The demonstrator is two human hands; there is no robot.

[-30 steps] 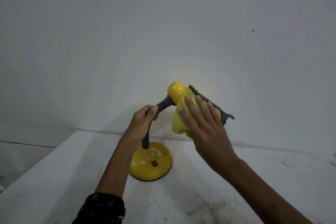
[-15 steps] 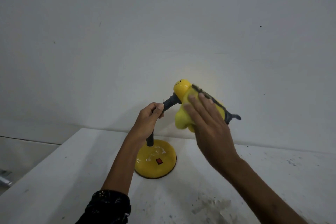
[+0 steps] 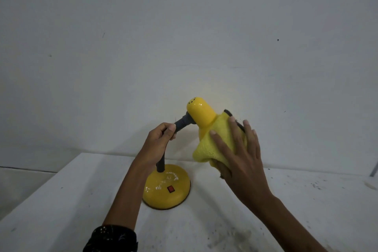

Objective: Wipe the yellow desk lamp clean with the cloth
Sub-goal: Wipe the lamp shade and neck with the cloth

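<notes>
**Cloth has slid down the shade; the dome is now bare**

The white counter (image 3: 286,210) carries the yellow desk lamp (image 3: 201,114), its round base (image 3: 166,187) standing near the counter's back edge below the wall; the grey neck (image 3: 182,124) curves up to the tilted shade. A second ago the cloth (image 3: 216,145) sat high against the rounded top; it now lies lower, over the flared skirt, so the glossy dome with its small vent holes shows clean and the stroke seems to be working toward the rim. The right hand (image 3: 241,157) presses the cloth flat with fingers (image 3: 234,129) spread, thumb tucked beneath; the left hand (image 3: 159,141) stays curled tight round the neck, steadying it. The base bears pale smears beside the red switch (image 3: 171,189), probably dust or glare; it looks unwiped.
</notes>
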